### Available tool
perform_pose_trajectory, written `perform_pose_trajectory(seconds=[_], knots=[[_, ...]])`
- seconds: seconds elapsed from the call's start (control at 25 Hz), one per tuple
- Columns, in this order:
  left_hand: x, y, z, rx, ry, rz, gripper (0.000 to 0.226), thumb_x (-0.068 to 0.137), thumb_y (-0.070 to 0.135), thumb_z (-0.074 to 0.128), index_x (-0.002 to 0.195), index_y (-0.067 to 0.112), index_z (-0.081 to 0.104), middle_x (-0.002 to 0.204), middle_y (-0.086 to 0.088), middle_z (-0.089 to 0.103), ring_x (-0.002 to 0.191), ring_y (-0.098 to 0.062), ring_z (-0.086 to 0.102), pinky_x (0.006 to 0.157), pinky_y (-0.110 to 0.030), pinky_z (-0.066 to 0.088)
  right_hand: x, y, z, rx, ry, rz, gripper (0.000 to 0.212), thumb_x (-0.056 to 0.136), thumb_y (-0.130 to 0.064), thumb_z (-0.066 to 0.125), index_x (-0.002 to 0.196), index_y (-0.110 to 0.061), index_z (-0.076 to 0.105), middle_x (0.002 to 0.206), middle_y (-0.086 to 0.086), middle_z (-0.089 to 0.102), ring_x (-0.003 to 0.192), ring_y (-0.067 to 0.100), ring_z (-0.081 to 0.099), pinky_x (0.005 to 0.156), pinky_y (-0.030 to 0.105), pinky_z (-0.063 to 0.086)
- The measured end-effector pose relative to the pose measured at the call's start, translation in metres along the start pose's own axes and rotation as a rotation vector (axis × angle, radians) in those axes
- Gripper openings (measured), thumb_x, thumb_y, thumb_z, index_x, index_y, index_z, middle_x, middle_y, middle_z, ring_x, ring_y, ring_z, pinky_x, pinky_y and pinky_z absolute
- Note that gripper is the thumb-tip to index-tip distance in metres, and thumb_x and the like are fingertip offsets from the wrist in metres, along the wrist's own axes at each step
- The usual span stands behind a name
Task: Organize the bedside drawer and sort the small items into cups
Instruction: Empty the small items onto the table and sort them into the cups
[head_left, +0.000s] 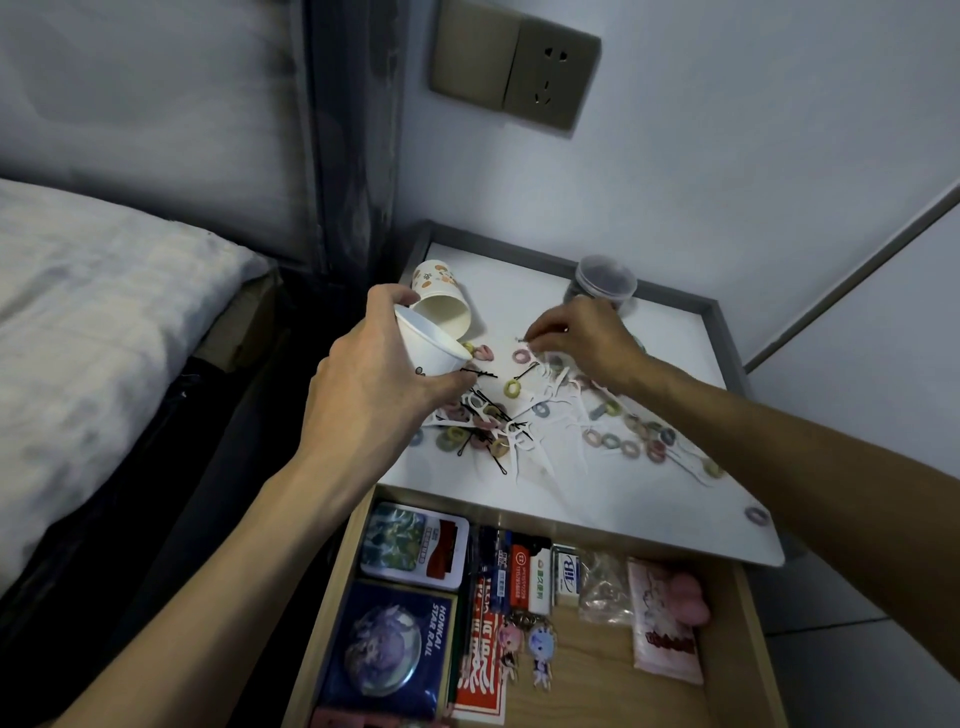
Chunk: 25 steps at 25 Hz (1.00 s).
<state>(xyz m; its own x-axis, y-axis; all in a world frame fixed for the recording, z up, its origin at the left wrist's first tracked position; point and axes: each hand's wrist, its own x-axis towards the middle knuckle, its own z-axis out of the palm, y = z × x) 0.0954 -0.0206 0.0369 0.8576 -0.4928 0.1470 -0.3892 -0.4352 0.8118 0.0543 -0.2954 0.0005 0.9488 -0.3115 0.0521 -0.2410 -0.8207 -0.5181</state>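
Left hand (374, 379) gripping white cup (431, 345) tilted, mouth toward right hand (576, 338) pinching a bobby pin (522, 340)

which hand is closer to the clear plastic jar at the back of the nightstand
Right. The right hand is just in front of the clear jar, nearly under it; the left hand, holding a white cup, is well off to its left.

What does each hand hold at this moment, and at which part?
The left hand holds a white paper cup by its side wall, tilted. The right hand pinches something small and thin at its fingertips; what it is cannot be told.
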Motion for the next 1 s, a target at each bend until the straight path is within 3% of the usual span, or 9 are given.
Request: perform_pose_trajectory(seconds=[0.16, 0.4, 0.56, 0.72, 0.84, 1.0], knots=[[-0.001, -0.001, 0.001, -0.001, 0.005, -0.002, 0.078, 0.068, 0.047, 0.084, 0.130, 0.030, 0.039, 0.108, 0.007, 0.059, 0.094, -0.021, 0.060, 0.084, -0.044, 0.053, -0.009, 0.004, 0.014, -0.291, -0.118, -0.073, 0.017, 0.081, -0.016, 0.079, 0.097, -0.014, 0.078, 0.093, 0.001, 0.074, 0.081, 0.007, 0.063, 0.073, 0.021, 0.046], [0.001, -0.002, 0.001, 0.005, 0.003, 0.005, 0.078, 0.068, 0.047, 0.084, 0.130, 0.030, 0.039, 0.106, 0.009, 0.057, 0.094, -0.019, 0.060, 0.082, -0.042, 0.053, -0.006, 0.000, 0.021, -0.388, -0.090, -0.144, 0.012, 0.085, -0.019, 0.074, 0.095, -0.012, 0.075, 0.098, 0.001, 0.070, 0.097, 0.016, 0.057, 0.070, 0.025, 0.031], [0.000, -0.002, 0.001, 0.004, 0.002, 0.007, 0.078, 0.068, 0.046, 0.084, 0.129, 0.031, 0.039, 0.106, 0.009, 0.058, 0.094, -0.019, 0.060, 0.082, -0.041, 0.053, -0.007, 0.003, 0.025, -0.411, -0.111, -0.099, 0.011, 0.088, -0.020, 0.070, 0.094, -0.012, 0.074, 0.098, 0.000, 0.070, 0.095, 0.017, 0.058, 0.070, 0.030, 0.036], [0.001, -0.003, -0.001, 0.010, 0.010, 0.003, 0.075, 0.068, 0.049, 0.084, 0.126, 0.032, 0.039, 0.103, 0.010, 0.058, 0.090, -0.018, 0.060, 0.078, -0.040, 0.053, -0.010, 0.004, 0.026, 0.137, 0.147, 0.159, 0.007, 0.090, -0.014, 0.068, 0.090, -0.008, 0.072, 0.079, 0.002, 0.073, 0.066, 0.005, 0.063, 0.063, 0.023, 0.046], [0.001, -0.002, 0.001, 0.019, 0.002, -0.001, 0.077, 0.068, 0.048, 0.084, 0.128, 0.031, 0.039, 0.105, 0.009, 0.059, 0.094, -0.020, 0.061, 0.082, -0.042, 0.053, -0.010, 0.001, 0.018, 0.349, 0.235, 0.232, 0.007, 0.094, -0.011, 0.062, 0.094, -0.005, 0.067, 0.080, 0.004, 0.075, 0.071, 0.005, 0.070, 0.068, 0.021, 0.053], [0.000, -0.001, 0.003, 0.025, 0.003, 0.003, 0.079, 0.068, 0.047, 0.084, 0.130, 0.031, 0.038, 0.110, 0.006, 0.061, 0.096, -0.020, 0.061, 0.083, -0.044, 0.054, -0.015, -0.001, 0.011, 0.484, 0.262, 0.252, 0.012, 0.098, -0.010, 0.058, 0.103, -0.005, 0.068, 0.081, 0.006, 0.073, 0.075, 0.009, 0.066, 0.079, 0.029, 0.052]])
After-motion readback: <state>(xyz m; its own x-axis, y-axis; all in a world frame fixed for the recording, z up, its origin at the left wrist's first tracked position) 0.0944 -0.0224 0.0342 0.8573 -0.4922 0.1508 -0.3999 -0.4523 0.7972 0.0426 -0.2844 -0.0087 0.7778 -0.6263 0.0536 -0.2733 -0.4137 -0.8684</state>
